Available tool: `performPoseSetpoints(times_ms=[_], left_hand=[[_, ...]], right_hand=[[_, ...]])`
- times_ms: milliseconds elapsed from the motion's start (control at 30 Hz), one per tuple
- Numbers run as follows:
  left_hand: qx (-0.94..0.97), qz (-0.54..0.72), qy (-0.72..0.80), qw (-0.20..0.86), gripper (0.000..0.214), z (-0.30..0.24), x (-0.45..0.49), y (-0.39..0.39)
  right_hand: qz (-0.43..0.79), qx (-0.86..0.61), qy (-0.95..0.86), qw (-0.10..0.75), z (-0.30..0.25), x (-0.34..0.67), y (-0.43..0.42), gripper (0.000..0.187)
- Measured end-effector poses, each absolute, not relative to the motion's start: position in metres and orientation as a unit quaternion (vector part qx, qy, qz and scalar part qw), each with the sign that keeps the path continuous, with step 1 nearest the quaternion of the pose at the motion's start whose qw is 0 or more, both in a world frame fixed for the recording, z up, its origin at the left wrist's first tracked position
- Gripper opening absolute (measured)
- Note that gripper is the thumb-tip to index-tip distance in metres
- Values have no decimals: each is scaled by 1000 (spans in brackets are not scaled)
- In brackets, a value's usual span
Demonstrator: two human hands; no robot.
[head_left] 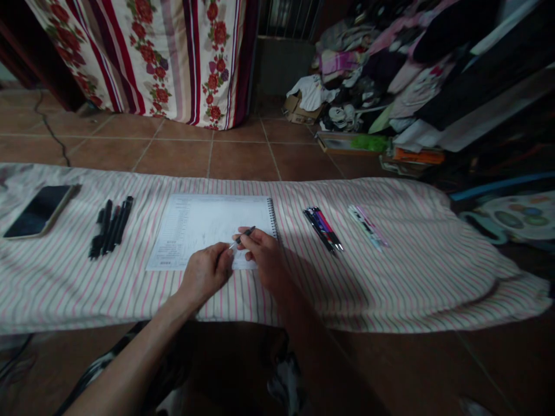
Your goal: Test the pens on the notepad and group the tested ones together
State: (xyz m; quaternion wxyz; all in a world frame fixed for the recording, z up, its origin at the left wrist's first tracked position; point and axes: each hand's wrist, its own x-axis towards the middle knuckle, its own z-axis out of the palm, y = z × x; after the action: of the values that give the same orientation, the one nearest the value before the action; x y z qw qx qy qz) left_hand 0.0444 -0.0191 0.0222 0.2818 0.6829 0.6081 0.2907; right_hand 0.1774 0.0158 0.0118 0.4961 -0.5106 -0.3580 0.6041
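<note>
My right hand (pixel 262 247) pinches a pen (pixel 245 234) over the lower right of a spiral notebook (pixel 212 216). The pen is dark at its upper end, with a thin pale part slanting down to the left. That pale end meets the curled thumb and fingers of my left hand (pixel 208 267), which hide its tip. The notebook lies open at a white page with faint print on its left side and a black coil along its right edge.
A striped cloth covers the low table (pixel 390 271). On it lie a phone (pixel 39 211), black pens (pixel 111 227), dark and coloured pens (pixel 323 230) and pastel pens (pixel 366 227). Beyond are a floral curtain (pixel 173 58) and piled clothes (pixel 355 69).
</note>
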Motion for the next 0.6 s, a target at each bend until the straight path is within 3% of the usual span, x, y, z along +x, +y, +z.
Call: performPoseSetpoints(times_ms=[67, 333, 600], left_hand=[[681, 294, 608, 282, 25, 23, 45, -20], [686, 299, 604, 274, 25, 22, 44, -20], [706, 232, 625, 240, 34, 23, 41, -19]], right_hand=[[614, -509, -345, 494, 14, 177, 15, 35], [592, -531, -351, 495, 16, 182, 15, 18], [608, -515, -337, 503, 24, 186, 16, 26]])
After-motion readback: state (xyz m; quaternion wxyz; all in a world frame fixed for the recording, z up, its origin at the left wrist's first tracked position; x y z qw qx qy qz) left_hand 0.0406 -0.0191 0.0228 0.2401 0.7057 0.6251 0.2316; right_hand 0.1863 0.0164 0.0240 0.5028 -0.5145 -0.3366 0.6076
